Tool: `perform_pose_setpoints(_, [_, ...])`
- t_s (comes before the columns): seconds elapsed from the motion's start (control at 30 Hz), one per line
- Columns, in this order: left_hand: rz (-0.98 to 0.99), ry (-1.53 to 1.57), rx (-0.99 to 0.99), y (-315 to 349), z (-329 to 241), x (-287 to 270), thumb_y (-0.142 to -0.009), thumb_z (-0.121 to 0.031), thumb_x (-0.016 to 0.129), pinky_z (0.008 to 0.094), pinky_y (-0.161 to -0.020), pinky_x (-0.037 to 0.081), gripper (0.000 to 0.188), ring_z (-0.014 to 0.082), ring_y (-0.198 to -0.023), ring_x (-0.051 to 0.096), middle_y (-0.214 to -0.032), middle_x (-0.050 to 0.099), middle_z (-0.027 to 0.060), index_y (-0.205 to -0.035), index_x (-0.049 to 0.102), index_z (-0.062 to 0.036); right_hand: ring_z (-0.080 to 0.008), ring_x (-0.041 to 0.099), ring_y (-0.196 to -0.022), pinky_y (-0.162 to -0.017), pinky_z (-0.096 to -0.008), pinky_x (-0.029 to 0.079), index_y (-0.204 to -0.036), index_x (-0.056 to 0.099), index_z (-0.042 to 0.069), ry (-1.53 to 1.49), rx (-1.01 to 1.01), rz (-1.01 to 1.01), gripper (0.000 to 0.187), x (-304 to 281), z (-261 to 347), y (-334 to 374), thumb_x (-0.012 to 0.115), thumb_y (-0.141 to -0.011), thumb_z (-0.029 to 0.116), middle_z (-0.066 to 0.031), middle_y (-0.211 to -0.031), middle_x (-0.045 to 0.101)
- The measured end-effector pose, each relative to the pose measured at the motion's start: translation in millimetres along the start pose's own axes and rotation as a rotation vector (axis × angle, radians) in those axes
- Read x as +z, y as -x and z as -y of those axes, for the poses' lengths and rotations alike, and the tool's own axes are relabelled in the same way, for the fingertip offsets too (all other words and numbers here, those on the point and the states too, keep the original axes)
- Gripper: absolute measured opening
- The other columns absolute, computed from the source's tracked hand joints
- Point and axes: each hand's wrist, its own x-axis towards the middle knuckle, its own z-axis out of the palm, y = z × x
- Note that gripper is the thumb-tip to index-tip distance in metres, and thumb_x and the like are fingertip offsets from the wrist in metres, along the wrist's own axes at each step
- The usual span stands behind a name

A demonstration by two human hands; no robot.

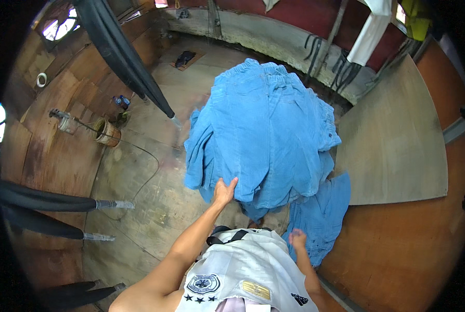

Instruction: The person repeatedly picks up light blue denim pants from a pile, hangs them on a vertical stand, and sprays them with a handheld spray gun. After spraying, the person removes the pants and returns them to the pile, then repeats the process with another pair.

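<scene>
A large heap of light blue garments (266, 125), with gathered elastic waistbands and denim-like cloth, rises in front of me. My left hand (224, 191) is closed on the lower edge of a trouser leg at the near side of the heap, thumb on the cloth. To the right of my body, a darker blue garment (323, 221) drapes downward beside the heap. My right hand (297, 238) is close against its left edge, fingers apparently curled; blur hides whether it grips the cloth. What supports the heap is hidden beneath it.
Black-wrapped poles (123, 57) hang in at upper left, with more black tubes (50, 197) at left. A bucket (107, 132) with a cord stands by the wooden wall. A pale board (394, 140) leans at right; a dark object (184, 58) lies on the far floor.
</scene>
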Motion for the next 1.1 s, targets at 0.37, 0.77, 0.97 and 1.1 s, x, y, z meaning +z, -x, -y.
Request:
perform_pose_setpoints(0.37, [0.719,0.415,0.003,103.5,-66.2,-54.7,-0.100,-0.047,0.060,0.0298,-0.041,0.047,0.056,0.0127,-0.043,0.057,-0.052,0.057,0.0050,-0.065,0.056,-0.0034,-0.0171,0.061,-0.108,-0.092,-0.0346,0.049,-0.128,0.061,-0.003,0.036,-0.456,0.530,0.049,139.5,366.4,85.7,0.057,-0.102,0.039,-0.0099,-0.120,0.068])
perform_pose_setpoints(0.77, [0.342,1.150,-0.144,-136.5,-55.6,-66.1,-0.089,-0.071,0.060,0.0417,-0.103,0.046,0.093,0.0283,-0.126,0.056,-0.143,0.055,0.0177,-0.146,0.043,0.0011,-0.0111,0.060,-0.083,-0.077,-0.0303,0.049,-0.101,0.072,-0.002,0.167,-0.358,0.366,0.030,18.6,269.5,187.4,0.069,-0.096,0.028,-0.0019,-0.089,0.071])
perform_pose_setpoints(0.97, [0.151,0.782,0.204,-90.2,-134.5,-88.5,-0.087,-0.018,0.078,0.0326,-0.083,0.053,0.035,0.0162,-0.090,0.066,-0.102,0.072,0.0087,-0.112,0.066,0.0033,-0.0191,0.065,-0.096,-0.087,-0.0348,0.051,-0.117,0.069,-0.001,0.666,-0.210,0.134,0.035,-8.4,235.0,185.6,0.069,-0.096,0.027,-0.0108,-0.104,0.072])
perform_pose_setpoints(1.1, [0.847,0.472,0.566,16.3,-155.2,-171.8,-0.078,-0.009,0.084,0.0283,-0.082,0.052,0.034,0.0089,-0.087,0.062,-0.099,0.074,0.0012,-0.110,0.074,-0.0006,-0.0275,0.058,-0.122,-0.106,-0.0395,0.044,-0.144,0.048,-0.003,-0.042,-0.445,-0.028,0.073,-12.8,288.6,190.3,0.072,-0.092,0.043,-0.0173,-0.137,0.057])
